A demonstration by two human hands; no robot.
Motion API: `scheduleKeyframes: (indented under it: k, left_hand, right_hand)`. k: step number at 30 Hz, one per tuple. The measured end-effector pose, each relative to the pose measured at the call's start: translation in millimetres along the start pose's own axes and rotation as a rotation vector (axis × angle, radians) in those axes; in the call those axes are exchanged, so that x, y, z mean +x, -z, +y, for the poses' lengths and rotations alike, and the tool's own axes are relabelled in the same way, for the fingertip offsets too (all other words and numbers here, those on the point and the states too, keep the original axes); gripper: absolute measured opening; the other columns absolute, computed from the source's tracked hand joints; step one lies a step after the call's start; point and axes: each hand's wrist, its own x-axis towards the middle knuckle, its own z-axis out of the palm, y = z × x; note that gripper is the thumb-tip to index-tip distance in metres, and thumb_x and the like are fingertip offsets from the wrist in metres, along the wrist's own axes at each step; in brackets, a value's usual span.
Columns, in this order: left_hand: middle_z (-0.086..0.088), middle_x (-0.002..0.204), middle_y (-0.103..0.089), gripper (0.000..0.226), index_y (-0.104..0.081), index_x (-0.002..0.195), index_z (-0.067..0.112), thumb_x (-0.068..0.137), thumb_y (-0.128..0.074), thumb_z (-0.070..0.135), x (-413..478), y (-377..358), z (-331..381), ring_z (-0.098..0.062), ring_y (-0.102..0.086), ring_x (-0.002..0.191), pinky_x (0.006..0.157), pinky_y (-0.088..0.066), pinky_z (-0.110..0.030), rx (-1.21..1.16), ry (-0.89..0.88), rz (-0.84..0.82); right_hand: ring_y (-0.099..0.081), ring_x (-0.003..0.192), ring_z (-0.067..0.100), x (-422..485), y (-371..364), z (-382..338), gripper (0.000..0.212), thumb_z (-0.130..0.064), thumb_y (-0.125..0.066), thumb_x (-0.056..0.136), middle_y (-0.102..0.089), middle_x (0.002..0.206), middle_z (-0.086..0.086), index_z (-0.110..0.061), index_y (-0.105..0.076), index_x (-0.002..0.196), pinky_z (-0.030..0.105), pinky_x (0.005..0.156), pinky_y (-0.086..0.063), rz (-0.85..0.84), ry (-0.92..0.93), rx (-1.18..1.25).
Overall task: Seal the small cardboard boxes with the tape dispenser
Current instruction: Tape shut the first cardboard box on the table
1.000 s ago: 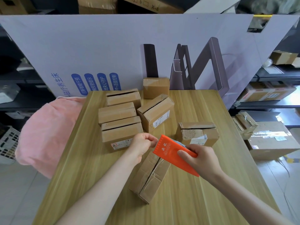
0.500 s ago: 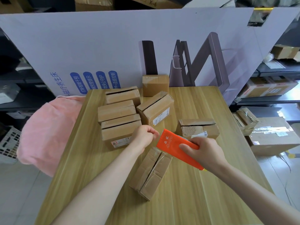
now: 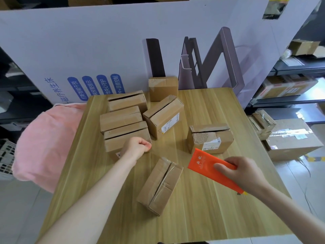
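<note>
right hand (image 3: 246,175) grips orange tape dispenser (image 3: 207,166) | left hand (image 3: 138,147) fisted | nearest box (image 3: 160,185) unsealed

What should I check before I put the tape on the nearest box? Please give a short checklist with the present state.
1. Tape dispenser held in right hand: ok.
2. Tape end pinched in left hand: cannot tell; the fist is closed, no tape is visible.
3. Nearest box flaps closed: ok; they meet with a narrow open seam.
4. Box held steady: not ok; neither hand touches it.
5. Dispenser over the seam: not ok; it is to the box's right.
6. Free table around the box: ok.
</note>
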Motion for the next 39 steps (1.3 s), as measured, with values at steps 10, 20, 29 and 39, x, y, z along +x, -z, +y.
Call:
scheduleKeyframes:
  k: [10,20,29,39]
  left_hand:
    - [0.006,0.066,-0.071,0.010,-0.071,0.072,0.022,0.081,-0.076,0.023,-0.4,-41.6,-11.0,-0.010,-0.068,0.067,0.072,-0.058,-0.032,0.013,-0.024,-0.050]
    - [0.003,0.070,-0.070,0.004,-0.073,0.078,0.018,0.082,-0.074,0.017,17.6,-59.1,-23.8,-0.009,-0.065,0.065,0.071,-0.056,-0.029,0.042,0.013,-0.028]
    - [0.004,0.077,-0.070,0.015,-0.069,0.070,0.023,0.082,-0.074,0.016,25.1,-79.2,-42.9,-0.016,-0.066,0.073,0.079,-0.058,-0.037,-0.075,0.083,-0.032]
    - [-0.001,0.115,-0.061,0.053,-0.045,0.139,0.016,0.091,-0.062,0.031,19.4,-94.2,-64.4,-0.021,-0.059,0.106,0.084,-0.047,-0.031,-0.067,0.180,0.068]
  right_hand:
    - [-0.062,0.059,0.008,11.4,-22.1,18.1,0.032,-0.056,-0.061,0.082,-0.064,0.066,-0.010,-0.026,-0.069,0.077,0.022,0.046,-0.041,-0.072,-0.135,-0.169]
    - [-0.062,0.053,0.012,26.9,-47.5,15.7,0.035,-0.061,-0.055,0.080,-0.061,0.066,-0.009,-0.028,-0.060,0.069,0.017,0.039,-0.036,-0.101,-0.182,-0.272]
    - [-0.060,0.064,0.016,43.3,-79.1,21.3,0.043,-0.062,-0.051,0.081,-0.061,0.069,-0.007,-0.022,-0.064,0.077,0.022,0.053,-0.041,-0.087,-0.169,-0.381]
    - [-0.060,0.067,0.017,48.2,-97.9,12.9,0.045,-0.061,-0.051,0.080,-0.060,0.067,-0.007,-0.018,-0.065,0.076,0.023,0.052,-0.037,-0.045,-0.166,-0.385]
